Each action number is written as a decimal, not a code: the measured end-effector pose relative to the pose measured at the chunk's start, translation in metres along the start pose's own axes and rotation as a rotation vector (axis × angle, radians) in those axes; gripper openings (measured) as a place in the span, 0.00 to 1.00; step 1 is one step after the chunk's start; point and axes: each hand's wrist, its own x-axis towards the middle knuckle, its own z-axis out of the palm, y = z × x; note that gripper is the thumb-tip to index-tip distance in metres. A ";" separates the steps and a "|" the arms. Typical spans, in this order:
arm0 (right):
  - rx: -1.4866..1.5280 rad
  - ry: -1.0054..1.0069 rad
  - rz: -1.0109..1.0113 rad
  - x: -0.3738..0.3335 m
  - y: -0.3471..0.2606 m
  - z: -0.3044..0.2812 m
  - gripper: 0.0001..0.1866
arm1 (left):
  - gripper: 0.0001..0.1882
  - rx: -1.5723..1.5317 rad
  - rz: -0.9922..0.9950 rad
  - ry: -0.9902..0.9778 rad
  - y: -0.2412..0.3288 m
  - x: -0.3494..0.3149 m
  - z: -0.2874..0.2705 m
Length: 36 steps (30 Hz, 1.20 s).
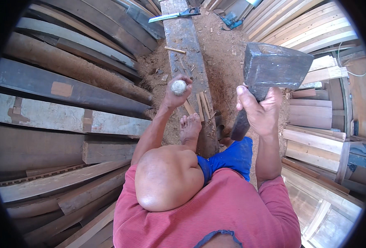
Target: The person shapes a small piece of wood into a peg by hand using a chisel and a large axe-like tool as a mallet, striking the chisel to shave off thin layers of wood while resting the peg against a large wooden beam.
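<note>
While right hand [260,109] holds mallet [277,64] beyond plank [197,74] edge, left [173,98] grips handle [178,87].

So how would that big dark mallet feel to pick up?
The mallet is probably stiff, with a solid-looking block and thick handle. It likely feels top-heavy, since the right hand grips below its bulkiest part.

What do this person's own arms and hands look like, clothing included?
The left hand and right hand are bare, with no gloves or wristbands visible. Short, pinkish-red sleeves, matching the finely ribbed shirt, leave both forearms uncovered.
</note>
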 end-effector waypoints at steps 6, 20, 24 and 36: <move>-0.004 -0.008 -0.098 0.000 -0.015 -0.001 0.06 | 0.06 0.172 0.166 -0.119 0.010 -0.012 0.000; 0.277 0.083 -0.601 0.035 -0.064 0.010 0.02 | 0.07 0.136 0.145 -0.067 0.007 -0.026 -0.001; 0.150 -0.148 -0.522 0.027 -0.022 0.033 0.06 | 0.08 0.167 0.166 -0.077 0.006 -0.026 0.000; -0.544 -0.411 -0.102 0.008 0.049 0.034 0.13 | 0.06 0.105 0.202 0.197 -0.012 -0.016 0.019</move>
